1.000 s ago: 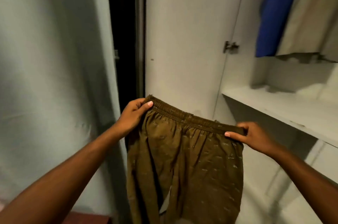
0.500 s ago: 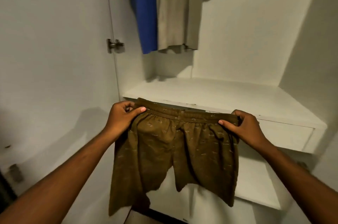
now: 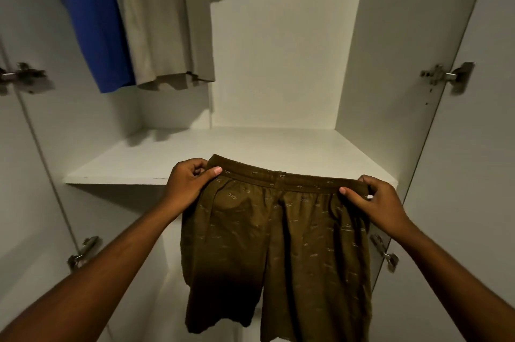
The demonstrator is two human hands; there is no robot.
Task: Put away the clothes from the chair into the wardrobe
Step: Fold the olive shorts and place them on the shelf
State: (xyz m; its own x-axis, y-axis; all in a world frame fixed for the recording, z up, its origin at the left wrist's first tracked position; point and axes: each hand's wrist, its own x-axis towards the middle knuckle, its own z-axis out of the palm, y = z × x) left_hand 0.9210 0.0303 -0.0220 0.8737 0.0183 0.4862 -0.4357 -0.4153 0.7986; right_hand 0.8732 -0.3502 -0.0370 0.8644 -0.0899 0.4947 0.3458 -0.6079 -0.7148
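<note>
A pair of olive-brown patterned shorts [image 3: 278, 244] hangs spread out in front of the open white wardrobe. My left hand [image 3: 189, 182] pinches the left end of the elastic waistband and my right hand [image 3: 373, 202] pinches the right end. The waistband sits level with the front edge of the wardrobe shelf [image 3: 133, 163], partly over it, and the legs dangle below the shelf. The chair is not in view.
A blue garment [image 3: 92, 21] and a beige garment [image 3: 164, 18] hang at the upper left inside the wardrobe. Both doors stand open, with metal hinges at the left [image 3: 22, 76] and right [image 3: 448, 76]. The shelf is bare behind the shorts.
The view has swung from the wardrobe's left door to face straight into it. The shorts, still held by both hands, have come up to the shelf's front edge.
</note>
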